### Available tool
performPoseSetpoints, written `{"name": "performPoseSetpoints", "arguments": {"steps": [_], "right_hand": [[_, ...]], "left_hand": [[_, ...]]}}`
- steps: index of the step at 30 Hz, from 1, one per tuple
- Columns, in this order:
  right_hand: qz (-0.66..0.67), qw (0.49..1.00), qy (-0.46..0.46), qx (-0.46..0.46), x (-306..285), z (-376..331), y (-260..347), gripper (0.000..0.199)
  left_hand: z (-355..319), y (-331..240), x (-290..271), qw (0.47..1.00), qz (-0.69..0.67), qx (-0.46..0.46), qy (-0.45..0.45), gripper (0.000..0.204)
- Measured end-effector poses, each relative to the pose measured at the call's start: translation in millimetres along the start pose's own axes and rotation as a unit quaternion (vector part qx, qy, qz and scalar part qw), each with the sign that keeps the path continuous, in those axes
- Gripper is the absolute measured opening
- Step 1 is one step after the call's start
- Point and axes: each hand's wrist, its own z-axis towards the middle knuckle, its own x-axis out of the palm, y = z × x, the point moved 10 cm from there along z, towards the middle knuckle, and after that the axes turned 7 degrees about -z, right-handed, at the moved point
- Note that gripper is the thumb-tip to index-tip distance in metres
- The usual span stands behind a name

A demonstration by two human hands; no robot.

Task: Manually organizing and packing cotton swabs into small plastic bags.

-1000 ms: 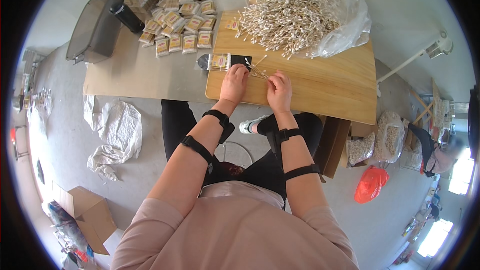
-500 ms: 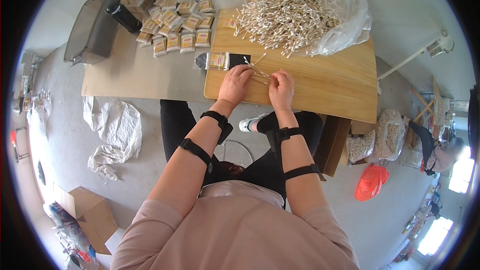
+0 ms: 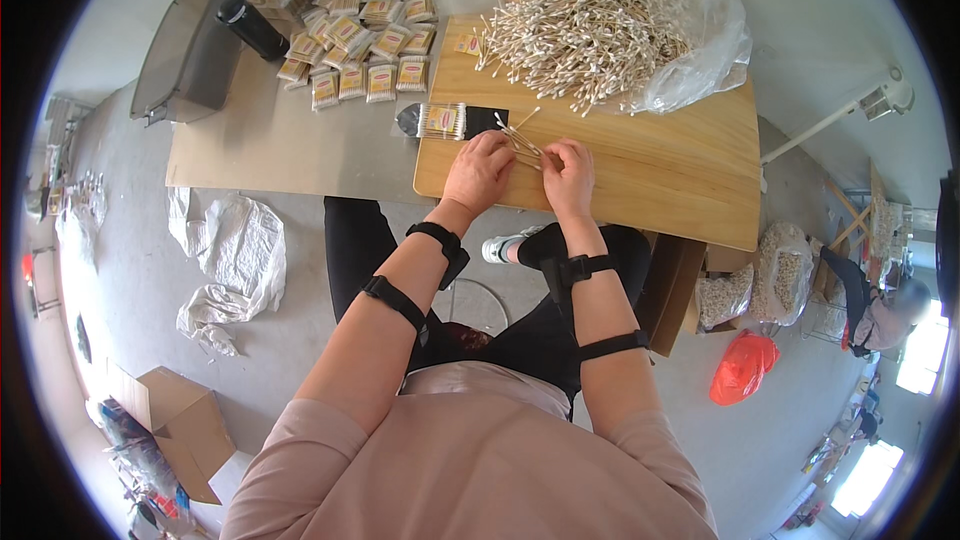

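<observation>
Standing open on the floor [image 3: 300, 365], at the lower left, is a brown cardboard box [image 3: 190, 430]. Higher in the view, a grey bin [image 3: 190, 55] is at the left edge of the grey tabletop [image 3: 270, 145]; a white sack [image 3: 240, 245] lies crumpled on the floor. Next comes a black bottle [image 3: 253, 28], just beside the bin, and then a heap of small swab packets [image 3: 381, 82]. One packet [image 3: 441, 121] lies apart from this heap, on a flat black piece [image 3: 486, 120], at the left edge of a wooden board [image 3: 660, 165].

Near it is the left hand [image 3: 480, 172], with fingers bent and close together at a few loose swabs [image 3: 521, 140]; I cannot tell if its grip is clamped on them. These swabs lie crossed between both hands, over the board. On their other side is the right hand [image 3: 568, 178], thumb and finger close together; whether this grip pinches a swab, I cannot tell. Behind it, a big pile of swabs [image 3: 590, 35] spreads on the board, with a clear plastic bag [image 3: 695, 78] along its right side. Farther right, lower, is a red bag [image 3: 743, 368].
</observation>
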Motion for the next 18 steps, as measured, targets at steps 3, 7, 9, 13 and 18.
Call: {"name": "performPoseSetpoints", "arguments": {"steps": [3, 7, 9, 13, 18], "right_hand": [[0.004, 0.999, 0.008, -0.033, -4, -4, 8, 0.018], [-0.015, 0.997, 0.053, -0.063, -4, -11, 21, 0.021], [-0.021, 0.996, 0.046, -0.069, -5, -12, 25, 0.022], [0.011, 0.999, 0.015, -0.038, -8, -9, 15, 0.020], [-0.053, 0.998, 0.034, -0.008, 0, 3, 12, 0.017]], "left_hand": [[-1, 1, 0, 1.000, 0.000, -0.005, 0.003, 0.009], [-2, 2, -1, 1.000, 0.001, -0.007, 0.010, 0.013], [-1, 3, -1, 1.000, -0.005, -0.011, 0.001, 0.016], [3, -3, -3, 1.000, 0.010, -0.002, -0.005, 0.024], [2, -1, -1, 1.000, 0.016, -0.009, 0.002, 0.024]]}}
